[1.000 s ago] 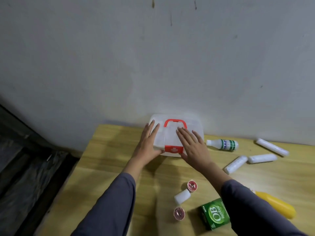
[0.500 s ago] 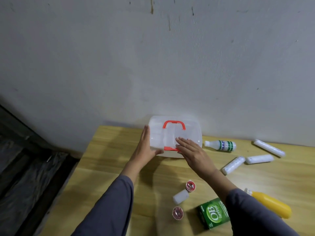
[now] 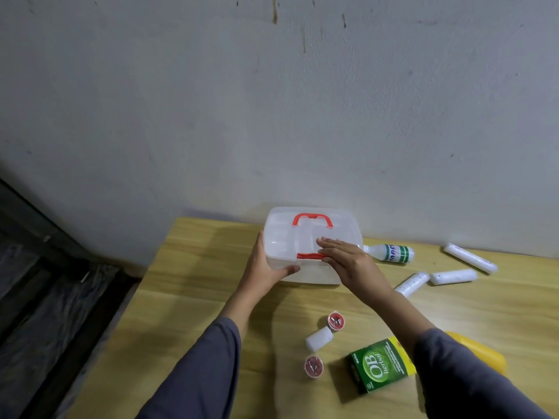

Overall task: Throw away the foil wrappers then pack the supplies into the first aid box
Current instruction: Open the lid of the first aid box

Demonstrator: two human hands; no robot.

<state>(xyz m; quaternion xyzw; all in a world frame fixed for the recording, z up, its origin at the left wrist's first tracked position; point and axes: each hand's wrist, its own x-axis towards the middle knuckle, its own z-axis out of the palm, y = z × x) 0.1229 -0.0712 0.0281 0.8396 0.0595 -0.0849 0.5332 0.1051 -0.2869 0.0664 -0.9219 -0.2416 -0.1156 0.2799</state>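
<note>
We have the clear plastic first aid box (image 3: 311, 246) at the back of the wooden table (image 3: 193, 282), against the wall, its lid down and its red handle (image 3: 313, 220) folded flat on top. Through the cloudy plastic we cannot tell what, if anything, lies inside.

Our left hand (image 3: 266, 267) grips the box's left end, fingers spread up the side and thumb hooked across the front wall. Our right hand (image 3: 348, 261) lies fairly flat and open, fingertips pressing on the red latch (image 3: 308, 256) at the front edge of the lid; it holds nothing.

The supplies sit loose on the table: a white bottle with green bands (image 3: 390, 253) just right of the box, three white rolls (image 3: 452, 276) further right, a short white roll (image 3: 319, 342) between two small red-topped cups (image 3: 335, 321), a green carton (image 3: 379, 370), and a yellow bottle (image 3: 481, 356) partly behind our right sleeve.

Compared with a second ago, our left hand has slid off the lid to the box's side, and our right fingertips have drawn back to the latch.
</note>
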